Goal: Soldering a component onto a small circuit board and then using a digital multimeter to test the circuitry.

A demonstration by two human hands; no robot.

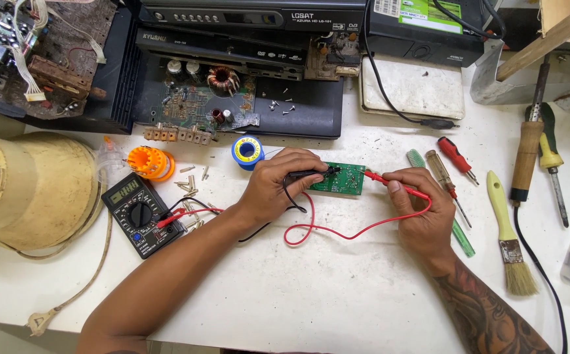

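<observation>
While the left hand (273, 180) pinches the black probe (308, 174), the right hand (419, 203) pinches the red probe (393, 184). Either tip could slip on the green circuit board (345, 180), bridging contacts

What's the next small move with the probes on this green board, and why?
Probably glance at the multimeter: the left hand holds the black probe and the right hand the red probe on the green circuit board, so both tips seem placed.

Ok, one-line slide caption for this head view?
Left hand presses a black probe and right hand a red probe onto a green circuit board, multimeter alongside.
</observation>
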